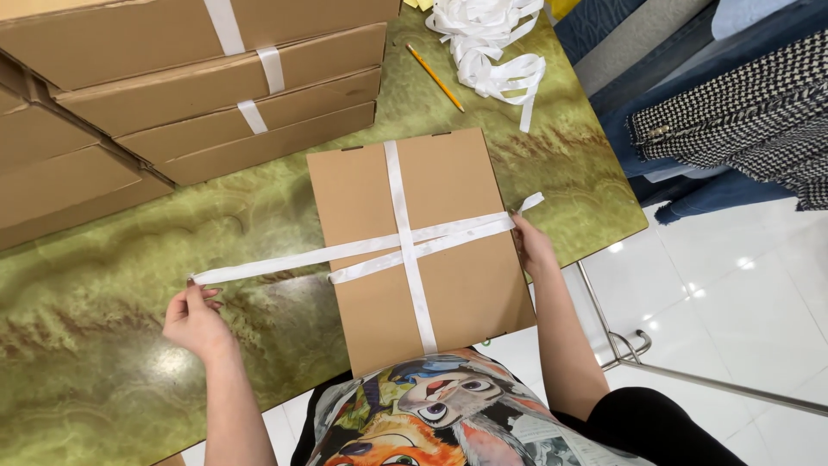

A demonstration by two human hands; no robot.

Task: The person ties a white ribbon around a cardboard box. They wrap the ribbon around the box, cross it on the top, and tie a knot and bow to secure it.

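Left hand grip: fingers pinched on the free end of the white strap, pulling it out taut to the left over the worktop. Right hand grip: closed on the strap's other end at the right edge of the flat cardboard box, short tail sticking out past the fingers. Box lies flat at the near edge of the worktop, slightly overhanging toward the person. Strap status: one run lengthwise over the lid, two runs crosswise, meeting at the middle in a cross. So wrapping looks done both ways; no knot or bow visible at the crossing, ends loose in the hands, so tying off looks like what's left. Further out: stack of similar flat boxes at upper left, already strapped with white tape. Loose pile of strap at the far side, yellow pencil just beside it. Clothing hangs to the right, off the worktop.
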